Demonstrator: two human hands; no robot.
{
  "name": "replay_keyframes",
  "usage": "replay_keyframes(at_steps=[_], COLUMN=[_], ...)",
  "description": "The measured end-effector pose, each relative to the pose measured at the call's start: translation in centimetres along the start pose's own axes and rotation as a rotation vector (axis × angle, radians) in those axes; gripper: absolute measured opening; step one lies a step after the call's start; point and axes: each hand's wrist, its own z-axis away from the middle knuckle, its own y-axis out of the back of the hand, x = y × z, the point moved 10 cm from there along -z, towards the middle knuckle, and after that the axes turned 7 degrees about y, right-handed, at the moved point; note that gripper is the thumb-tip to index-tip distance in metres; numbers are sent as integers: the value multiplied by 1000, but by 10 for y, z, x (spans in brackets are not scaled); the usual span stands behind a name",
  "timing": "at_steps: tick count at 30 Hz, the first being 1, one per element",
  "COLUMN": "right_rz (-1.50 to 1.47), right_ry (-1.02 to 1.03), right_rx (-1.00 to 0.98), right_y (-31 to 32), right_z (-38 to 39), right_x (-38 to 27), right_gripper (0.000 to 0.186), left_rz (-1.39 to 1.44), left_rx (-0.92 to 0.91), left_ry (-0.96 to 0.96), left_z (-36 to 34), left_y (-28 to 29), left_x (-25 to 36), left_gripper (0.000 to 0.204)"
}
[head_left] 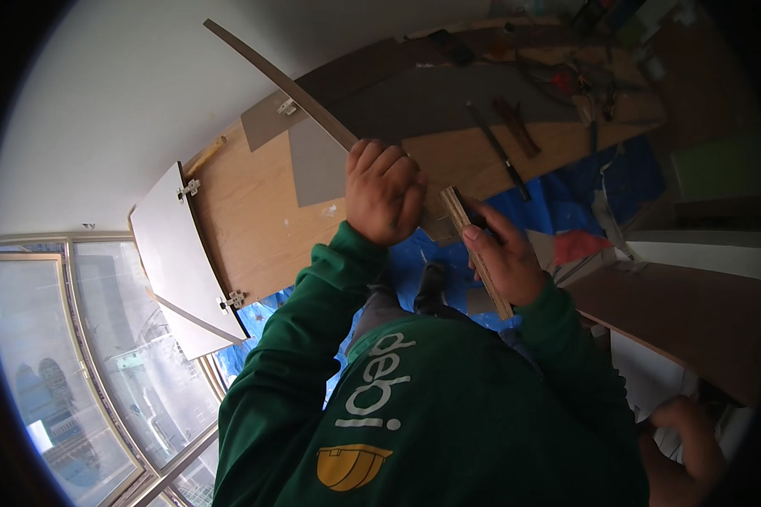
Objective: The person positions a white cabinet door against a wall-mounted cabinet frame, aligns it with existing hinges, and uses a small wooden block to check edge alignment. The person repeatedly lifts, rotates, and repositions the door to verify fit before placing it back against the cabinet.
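My left hand (384,193) is closed in a fist around the lower end of a long, narrow brown strip (281,83), which slants up and away to the left. My right hand (509,258) grips a short wooden piece (475,253) with a rough, layered edge, thumb on the near side and fingers partly hidden behind it. The two hands are close together in front of my body, above the near edge of a wooden worktable (258,221). A small tan part shows between them; I cannot tell which piece it belongs to.
A white panel with hinges (173,266) leans at the table's left end. Grey panels (317,165), a dark rod (499,152) and several tools lie on the table. Blue sheeting (558,198) covers the floor. Another person's arm (689,444) shows at lower right, near a brown board (676,317).
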Motion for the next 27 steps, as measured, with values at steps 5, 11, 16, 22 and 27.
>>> replay_keyframes(at_steps=[5,11,16,22,27], right_rz=[95,151,243,-85,-184], right_ry=[-132,-138,-212,-328,-305], right_rx=[-111,-115,-131,77,224], right_y=[-1,-10,0,14,67], right_z=[16,-10,9,0,31], right_x=[-21,-21,-19,56,93], right_gripper=[53,49,43,50,54], left_rz=[53,52,60,148,133], left_rx=[21,38,13,-216,-395], left_ry=[62,44,52,-3,-174], left_z=[3,4,5,-7,9], left_y=[-1,2,-1,-2,-21], left_x=[-6,-5,-5,2,45], left_gripper=[19,26,25,22,21])
